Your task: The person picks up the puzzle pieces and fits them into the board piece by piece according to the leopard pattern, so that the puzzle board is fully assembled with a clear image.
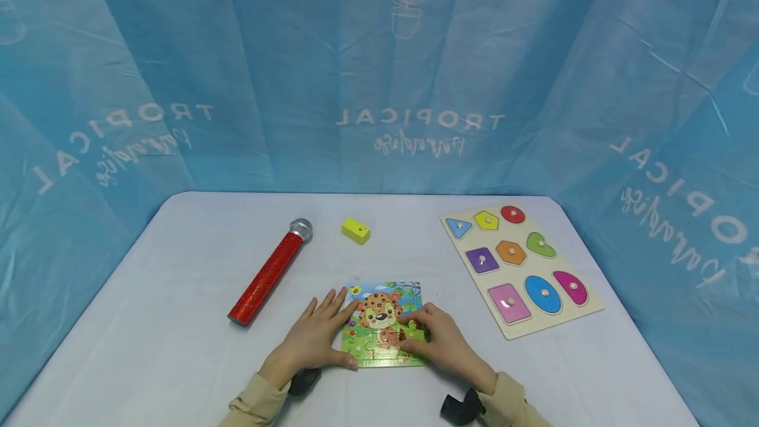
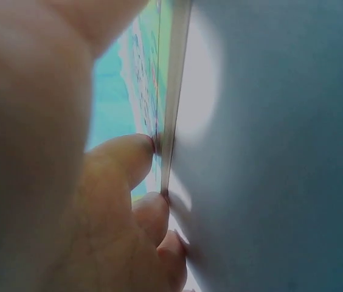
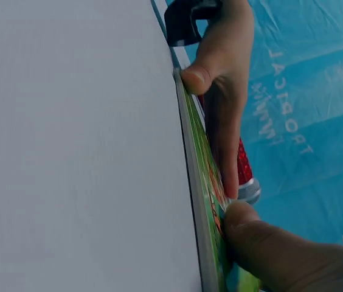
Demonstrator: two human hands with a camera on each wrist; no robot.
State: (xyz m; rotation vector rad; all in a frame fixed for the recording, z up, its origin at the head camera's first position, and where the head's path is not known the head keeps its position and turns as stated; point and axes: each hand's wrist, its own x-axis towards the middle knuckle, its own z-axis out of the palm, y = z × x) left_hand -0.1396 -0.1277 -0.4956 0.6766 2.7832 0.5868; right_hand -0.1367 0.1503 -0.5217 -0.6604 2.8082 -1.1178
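A jigsaw puzzle [image 1: 379, 341] with a leopard cub on a green and blue scene lies flat on the white table. My left hand [image 1: 318, 330] is spread along its left side, with the thumb at the near left corner and the index fingertip at the left edge. At the puzzle's right side, my right hand [image 1: 445, 341] pinches a green puzzle piece [image 1: 413, 331] between thumb and index finger. That piece sits over the lower right part of the picture. The right wrist view shows the thumb [image 3: 263, 240] low against the puzzle's surface.
A red glittery microphone [image 1: 269, 275] lies at the left. Behind the puzzle is a small yellow block [image 1: 356, 230]. A wooden shape board [image 1: 516, 328] with coloured knobbed pieces lies at the right. Blue curtain [image 1: 379, 71] surrounds the table's back and sides.
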